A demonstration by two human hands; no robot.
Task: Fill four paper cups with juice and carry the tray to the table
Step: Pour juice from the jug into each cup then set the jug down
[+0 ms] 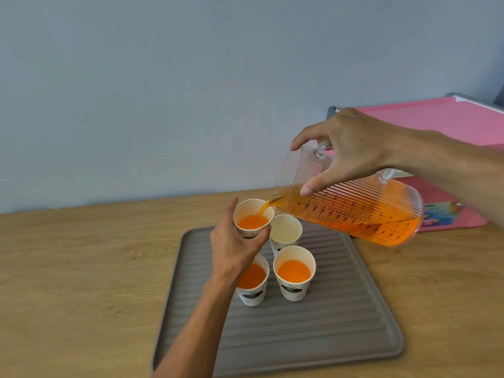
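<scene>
a wooden counter (81, 268) carried a grey ribbed tray (313, 323). above the tray's far edge the right hand (351, 148) gripped the handle of a clear ribbed pitcher (354, 211), tipped spout-down, orange juice (263, 210) streaming from it. just beyond the left hand's (234, 246) fingertips, a lifted paper cup (252, 218) was clasped, partly filled. an empty cup (285, 231) stood just right of those fingers; two filled cups (294, 271) (252, 282) sat nearer, beside the left wrist.
</scene>
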